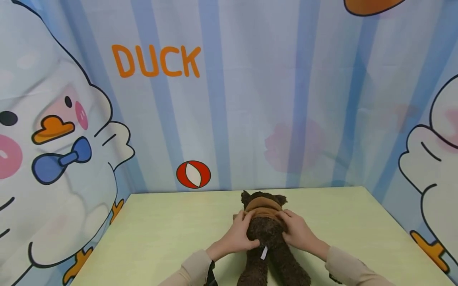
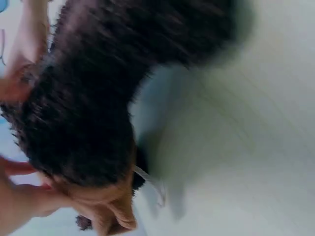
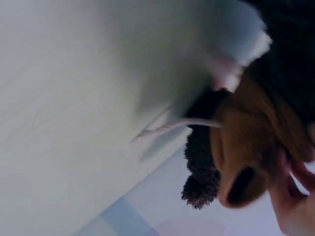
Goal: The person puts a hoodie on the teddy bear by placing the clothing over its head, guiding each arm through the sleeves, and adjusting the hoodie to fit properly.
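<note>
A dark brown plush bear [image 1: 266, 230] with a tan hooded top [image 1: 264, 204] is over the table, its head toward the back wall and its legs toward me. A white tag [image 1: 264, 253] sticks out low on its back. My left hand [image 1: 237, 234] holds the bear's left side as seen here, fingers at the hem of the top and thumb on the fur. On the other side, my right hand [image 1: 298, 232] grips the hem, its fingers [image 3: 283, 189] pinching the tan cloth in the right wrist view. A pale cord [image 3: 177, 127] hangs from the top.
The pale yellow table [image 1: 171, 230] reaches back to a striped blue curtain [image 1: 243, 99] printed with ducks, a ball and the word DUCK. Light sleeves [image 1: 196, 266] cover both forearms at the table's front.
</note>
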Motion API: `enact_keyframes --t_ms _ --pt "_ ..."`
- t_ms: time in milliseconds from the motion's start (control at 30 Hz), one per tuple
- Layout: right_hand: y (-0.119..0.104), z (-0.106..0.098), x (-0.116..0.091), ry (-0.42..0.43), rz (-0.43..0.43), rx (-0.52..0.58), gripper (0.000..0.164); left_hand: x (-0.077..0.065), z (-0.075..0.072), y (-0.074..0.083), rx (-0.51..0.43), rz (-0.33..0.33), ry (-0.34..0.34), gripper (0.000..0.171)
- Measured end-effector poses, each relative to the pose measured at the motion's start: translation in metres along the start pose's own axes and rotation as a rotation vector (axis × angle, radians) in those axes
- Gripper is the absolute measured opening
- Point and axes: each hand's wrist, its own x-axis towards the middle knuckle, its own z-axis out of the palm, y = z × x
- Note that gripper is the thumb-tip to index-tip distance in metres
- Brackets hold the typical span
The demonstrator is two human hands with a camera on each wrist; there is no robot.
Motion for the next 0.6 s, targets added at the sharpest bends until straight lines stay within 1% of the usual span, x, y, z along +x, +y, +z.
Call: enact_keyframes --t_ms 33,67,100,167,233,300,367,400,500,533,600 --pt "0.0 -0.002 0.001 -0.048 0.023 0.055 0.042 0.001 -0.001 0.001 -0.008 -0.023 -0.039 0.078" --pt "0.0 -0.005 0.002 -0.103 0.045 0.123 0.041 0.001 -0.001 0.001 0.002 -0.036 -0.059 0.086" --pt "0.001 -0.007 0.004 -0.161 0.062 0.189 0.042 0.001 0.0 0.002 0.024 -0.046 -0.063 0.092" --pt "0.002 -0.011 0.007 -0.246 0.096 0.3 0.049 0.003 0.001 0.002 0.091 -0.055 -0.022 0.096" --pt "0.001 -0.01 0.009 -0.296 0.128 0.373 0.063 0.006 0.003 0.001 0.151 -0.051 0.038 0.093" --pt "-0.001 -0.005 0.008 -0.3 0.145 0.367 0.077 0.009 0.004 0.0 0.206 -0.039 0.075 0.087" --pt "-0.005 0.003 0.007 -0.266 0.156 0.325 0.081 0.012 0.006 -0.001 0.263 -0.017 0.082 0.076" --pt "-0.007 0.007 0.006 -0.251 0.165 0.298 0.08 0.013 0.007 -0.002 0.285 -0.008 0.08 0.069" --pt "-0.015 0.017 0.005 -0.223 0.199 0.231 0.069 0.016 0.013 -0.008 0.31 -0.013 0.068 0.046" --pt "-0.017 0.019 0.005 -0.218 0.21 0.216 0.064 0.017 0.015 -0.01 0.31 -0.016 0.07 0.04" --pt "-0.02 0.022 0.006 -0.211 0.223 0.187 0.057 0.017 0.019 -0.012 0.277 -0.027 0.072 0.029"
